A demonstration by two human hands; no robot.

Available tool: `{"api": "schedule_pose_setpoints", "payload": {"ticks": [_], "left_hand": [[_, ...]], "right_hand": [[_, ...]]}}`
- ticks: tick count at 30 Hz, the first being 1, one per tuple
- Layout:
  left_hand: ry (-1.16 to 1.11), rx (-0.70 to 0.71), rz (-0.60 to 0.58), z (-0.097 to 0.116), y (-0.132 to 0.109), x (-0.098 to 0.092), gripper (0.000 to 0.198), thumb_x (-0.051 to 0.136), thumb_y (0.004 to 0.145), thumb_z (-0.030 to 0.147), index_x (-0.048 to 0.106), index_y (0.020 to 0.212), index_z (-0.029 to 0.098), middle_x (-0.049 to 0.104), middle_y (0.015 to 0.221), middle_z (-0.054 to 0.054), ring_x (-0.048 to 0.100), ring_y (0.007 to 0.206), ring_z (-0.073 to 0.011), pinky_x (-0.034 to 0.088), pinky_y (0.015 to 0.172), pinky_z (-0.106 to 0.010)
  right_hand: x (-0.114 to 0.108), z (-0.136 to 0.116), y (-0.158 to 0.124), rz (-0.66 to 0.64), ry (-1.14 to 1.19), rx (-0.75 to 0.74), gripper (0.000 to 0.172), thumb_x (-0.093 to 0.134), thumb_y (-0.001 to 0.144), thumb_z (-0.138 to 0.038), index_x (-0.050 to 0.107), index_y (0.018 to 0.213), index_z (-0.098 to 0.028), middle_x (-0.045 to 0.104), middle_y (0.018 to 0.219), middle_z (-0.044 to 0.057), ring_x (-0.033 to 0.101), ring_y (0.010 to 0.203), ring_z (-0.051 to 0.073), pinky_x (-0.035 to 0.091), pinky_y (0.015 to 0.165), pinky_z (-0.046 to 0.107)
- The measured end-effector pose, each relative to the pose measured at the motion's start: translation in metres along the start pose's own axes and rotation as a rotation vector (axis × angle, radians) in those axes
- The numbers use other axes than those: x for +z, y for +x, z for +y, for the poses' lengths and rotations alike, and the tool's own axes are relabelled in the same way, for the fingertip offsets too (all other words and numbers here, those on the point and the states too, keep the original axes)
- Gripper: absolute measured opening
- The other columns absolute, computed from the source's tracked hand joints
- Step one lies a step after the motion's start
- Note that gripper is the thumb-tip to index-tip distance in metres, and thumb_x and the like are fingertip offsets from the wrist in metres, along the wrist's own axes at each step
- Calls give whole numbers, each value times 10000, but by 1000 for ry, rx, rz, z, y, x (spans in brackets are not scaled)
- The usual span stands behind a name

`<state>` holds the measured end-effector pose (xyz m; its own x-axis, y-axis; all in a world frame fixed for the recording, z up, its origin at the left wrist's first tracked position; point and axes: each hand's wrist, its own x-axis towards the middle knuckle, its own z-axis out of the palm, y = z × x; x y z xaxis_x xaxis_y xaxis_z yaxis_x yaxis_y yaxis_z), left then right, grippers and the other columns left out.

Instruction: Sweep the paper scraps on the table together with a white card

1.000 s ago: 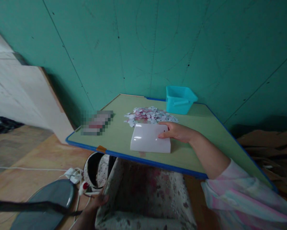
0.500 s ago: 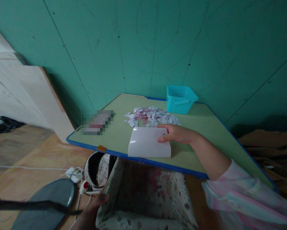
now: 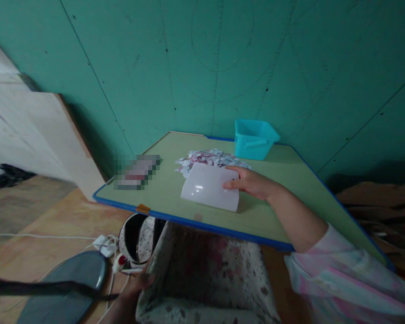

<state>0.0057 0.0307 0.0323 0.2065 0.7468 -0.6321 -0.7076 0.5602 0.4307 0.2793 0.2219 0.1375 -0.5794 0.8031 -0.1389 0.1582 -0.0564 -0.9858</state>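
Note:
My right hand (image 3: 249, 182) grips the right edge of a white plastic board (image 3: 207, 192), which is tilted up off the green table (image 3: 161, 193) just in front of a heap of small white and pink paper scraps (image 3: 209, 159). My left hand (image 3: 138, 283) is low at the bottom, fingers closed on the left rim of a spotted fabric bin (image 3: 205, 279) that sits under the table's near edge.
A turquoise plastic tub (image 3: 254, 139) stands at the table's back against the green wall. A blurred-out flat item (image 3: 134, 172) lies at the table's left. On the floor are a dark oval object (image 3: 62, 288), white cables and a round pot-like container (image 3: 134, 238).
The white board slid toward the table's near edge, then was lifted and moved back toward the scrap heap. My left hand stayed on the bin.

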Motion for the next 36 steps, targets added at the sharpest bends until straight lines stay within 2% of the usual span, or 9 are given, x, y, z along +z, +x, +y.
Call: {"api": "schedule_pose_setpoints", "payload": {"ticks": [5,9,13,16,19,24,28,32,36], "left_hand": [[166,37,-15,-4,-4,6,721,541,673,66,288,1340,175,739,935,-96,650,894,-336,490,774,-455],[160,25,-15,-6,-4,3,736,546,676,71,260,1348,163,737,943,-103,656,875,-338,493,758,-454],[135,-4,4,-6,-3,1,623,557,680,89,409,1282,151,742,927,-98,647,892,-354,495,754,-463],[130,54,26,-4,-2,-2,575,597,626,29,541,1176,187,750,904,-59,639,914,-351,495,764,-447],[113,73,61,-3,0,-5,579,636,576,-9,593,1114,202,758,856,-35,642,907,-339,494,774,-421],[82,25,-1,-6,-1,-1,562,608,671,120,497,1218,187,756,852,-71,657,868,-342,490,763,-451],[91,-40,15,-9,-2,-1,573,531,752,190,369,1299,132,751,862,-108,661,856,-343,483,764,-469],[79,-97,15,-11,-3,-3,540,524,761,226,409,1275,109,748,870,-121,657,863,-352,477,777,-477],[71,-60,9,-12,-2,-3,557,555,726,175,438,1269,155,739,931,-108,652,879,-351,479,783,-474]], "right_hand": [[4,-2,-1,-52,-38,61,407,694,614,-235,539,984,-169,624,867,11,570,700,105,457,584,213],[9,-5,-3,-92,-39,72,365,686,618,-224,538,945,-155,623,837,6,567,676,95,453,567,202],[10,-7,-5,-125,-42,77,324,679,626,-218,539,913,-166,621,831,-2,568,677,95,452,568,202],[11,-8,-5,-127,-41,82,314,684,619,-219,539,892,-167,619,827,-2,568,688,100,454,589,211],[11,-8,-5,-137,-43,83,321,690,613,-226,540,890,-167,616,840,0,568,707,102,456,615,219],[11,-8,-5,-153,-79,84,355,690,619,-236,552,939,-165,623,879,16,571,731,116,459,635,240],[12,-9,-6,-149,-100,74,360,680,631,-231,559,960,-153,628,884,22,572,732,114,461,631,238],[13,-11,-8,-142,-70,54,402,675,632,-218,556,1012,-161,635,912,22,575,745,108,466,620,218],[12,-11,-8,-152,-58,49,379,677,627,-212,563,986,-164,636,904,12,579,738,101,470,624,212]]}}
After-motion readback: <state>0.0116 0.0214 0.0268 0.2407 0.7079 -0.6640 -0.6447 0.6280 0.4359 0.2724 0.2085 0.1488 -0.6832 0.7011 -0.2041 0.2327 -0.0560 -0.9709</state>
